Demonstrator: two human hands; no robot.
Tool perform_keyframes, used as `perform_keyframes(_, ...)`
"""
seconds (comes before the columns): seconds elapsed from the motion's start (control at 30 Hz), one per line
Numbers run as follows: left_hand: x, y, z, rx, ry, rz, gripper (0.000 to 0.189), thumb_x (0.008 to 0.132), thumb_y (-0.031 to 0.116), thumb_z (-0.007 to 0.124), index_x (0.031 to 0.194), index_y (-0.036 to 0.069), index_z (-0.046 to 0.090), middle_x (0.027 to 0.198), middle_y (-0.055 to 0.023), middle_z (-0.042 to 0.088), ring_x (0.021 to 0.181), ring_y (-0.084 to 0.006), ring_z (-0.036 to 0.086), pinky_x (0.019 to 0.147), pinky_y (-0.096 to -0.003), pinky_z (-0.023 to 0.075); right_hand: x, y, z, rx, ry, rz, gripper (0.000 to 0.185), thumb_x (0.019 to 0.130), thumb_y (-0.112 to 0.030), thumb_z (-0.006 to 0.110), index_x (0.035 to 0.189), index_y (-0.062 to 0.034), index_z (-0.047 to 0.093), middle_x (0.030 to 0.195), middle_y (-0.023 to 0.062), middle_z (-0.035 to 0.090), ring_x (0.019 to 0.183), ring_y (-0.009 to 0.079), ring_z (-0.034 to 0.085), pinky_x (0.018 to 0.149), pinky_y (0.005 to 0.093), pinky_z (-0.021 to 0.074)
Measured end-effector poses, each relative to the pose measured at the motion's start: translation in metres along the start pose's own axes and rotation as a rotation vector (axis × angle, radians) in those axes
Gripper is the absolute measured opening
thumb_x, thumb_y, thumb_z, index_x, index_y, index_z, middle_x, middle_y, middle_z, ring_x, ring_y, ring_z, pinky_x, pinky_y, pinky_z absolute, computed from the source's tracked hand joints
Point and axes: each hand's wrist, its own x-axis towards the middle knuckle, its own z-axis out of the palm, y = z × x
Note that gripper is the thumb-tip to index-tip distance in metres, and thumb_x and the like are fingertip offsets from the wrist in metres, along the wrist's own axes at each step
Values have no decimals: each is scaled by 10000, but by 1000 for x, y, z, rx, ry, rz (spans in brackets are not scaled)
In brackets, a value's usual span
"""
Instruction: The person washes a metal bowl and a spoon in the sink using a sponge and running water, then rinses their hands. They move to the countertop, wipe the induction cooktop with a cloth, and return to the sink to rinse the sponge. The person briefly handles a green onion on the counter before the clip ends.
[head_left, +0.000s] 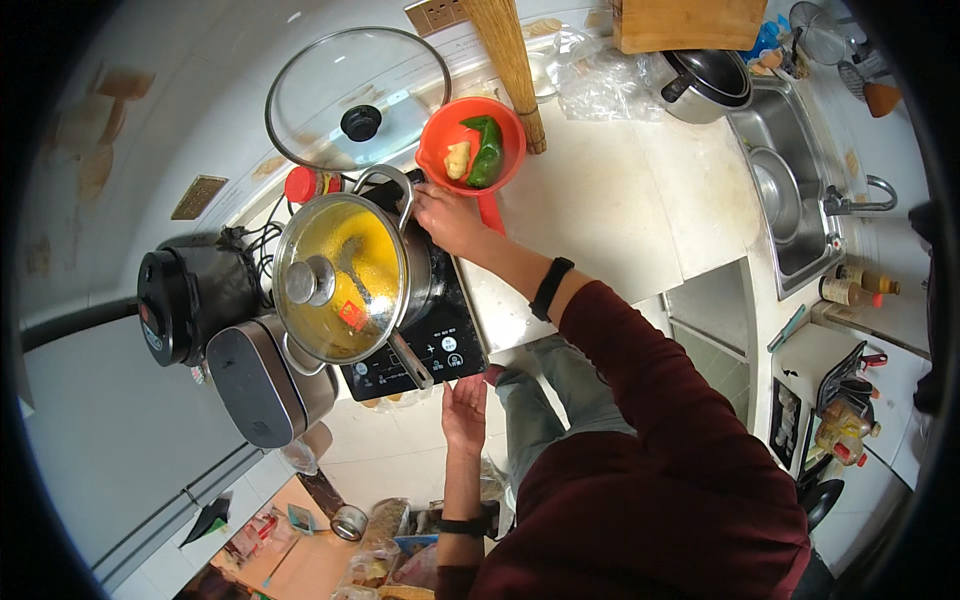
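Note:
A stainless-steel pot (420, 274) under a glass lid (349, 262) stands on a black induction cooktop (469, 330). Through the misted lid, yellow contents show, with a dark utensil-like shape among them. My right hand (442, 214) is at the cooktop's far edge, beside a pot handle (386, 176); its fingertips are partly hidden, so its grip cannot be told. Palm up and fingers extended, my left hand (465, 416) reaches the cooktop's near edge with nothing in the palm. A metal handle (410, 360) lies over the control panel.
Beyond my right hand, a red plastic ladle (431, 157) holds ginger and green pepper. A large glass lid (322, 90) leans on the wall. Left stand an electric pressure cooker (161, 307) and a grey appliance (259, 382). A bundled brush (514, 75) and a sink (799, 266) are rightward.

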Motion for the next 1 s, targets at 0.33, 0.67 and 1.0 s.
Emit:
perform_keyframes(0.33, 3, 3, 3, 22, -12, -14, 592, 1032, 462, 495, 1291, -70, 523, 1313, -188, 620, 1260, -273, 578, 1120, -378, 443, -78, -43, -47, 171, -221, 23, 432, 773, -34, 595, 1199, 36, 622, 1314, 128, 588, 1289, 291, 499, 1117, 381, 393)
perform_keyframes(0.67, 8, 11, -8, 22, -93, -55, 578, 1027, 448, 513, 1282, -70, 511, 1328, -230, 598, 1260, -307, 577, 1112, -398, 452, -119, -68, -73, 729, -451, -155, 386, 752, 22, 622, 1109, -96, 713, 1003, 131, 701, 1021, 325, 656, 969, 436, 486)
perform_keyframes(1.0, 6, 7, -13, -77, -151, -53, 624, 1032, 495, 471, 1301, -67, 496, 1343, -249, 581, 1293, -317, 549, 1123, -405, 442, -136, -96, -54, 472, -54, 44, 459, 735, 88, 586, 1176, -30, 632, 1285, 165, 610, 1280, 354, 519, 1088, 419, 419)
